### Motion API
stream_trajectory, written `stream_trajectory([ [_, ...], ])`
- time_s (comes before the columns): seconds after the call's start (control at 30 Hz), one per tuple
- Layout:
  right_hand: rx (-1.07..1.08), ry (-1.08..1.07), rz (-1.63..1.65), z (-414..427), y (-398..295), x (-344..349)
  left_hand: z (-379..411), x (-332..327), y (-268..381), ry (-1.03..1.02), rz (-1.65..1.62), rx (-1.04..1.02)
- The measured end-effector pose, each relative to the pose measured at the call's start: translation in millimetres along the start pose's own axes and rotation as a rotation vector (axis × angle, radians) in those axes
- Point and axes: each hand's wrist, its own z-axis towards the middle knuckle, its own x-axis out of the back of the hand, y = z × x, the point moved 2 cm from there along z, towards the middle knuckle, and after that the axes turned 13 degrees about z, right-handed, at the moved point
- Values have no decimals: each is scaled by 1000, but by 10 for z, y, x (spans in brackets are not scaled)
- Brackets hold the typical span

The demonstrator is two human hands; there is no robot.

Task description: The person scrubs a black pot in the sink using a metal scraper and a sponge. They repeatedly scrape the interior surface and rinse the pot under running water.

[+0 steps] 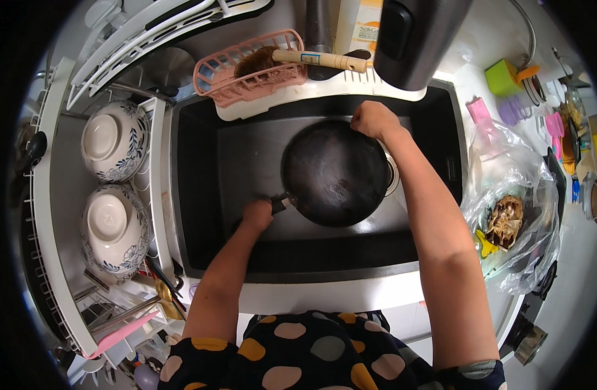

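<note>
A black frying pan or wok [335,173] is held in the black sink [249,146], and its worn dark underside seems to face up. My left hand [258,214] is closed around the pan's black handle [280,204], at the pan's lower left. At the far right of the rim, my right hand [375,119] grips the edge with bent fingers; its fingertips are partly hidden. Part of the round drain [392,173] shows past the pan's right side.
Behind the sink, a pink plastic basket [205,85] holds a wooden-handled brush [322,59]. A dark cylinder [415,44] overhangs the back right. Patterned bowls [115,141] rest upside down in the left dish rack [159,195]. A clear plastic bag [532,195] holds scraps at the right.
</note>
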Motion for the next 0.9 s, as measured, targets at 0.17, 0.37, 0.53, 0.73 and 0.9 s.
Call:
stream_trajectory([
  [0.17,25,-45,-22,118,54,-57,67,-202,57,198,137,7],
  [0.37,41,-134,1,187,158,-188,12,-328,-35,89,130,41],
  [0.53,67,-211,27,287,273,-152,29,-312,11,179,234,28],
  [0.73,42,-225,146,341,300,-141,154,-366,30,124,363,16],
  [0.9,96,-166,120,286,284,-161,88,-215,65,57,334,16],
])
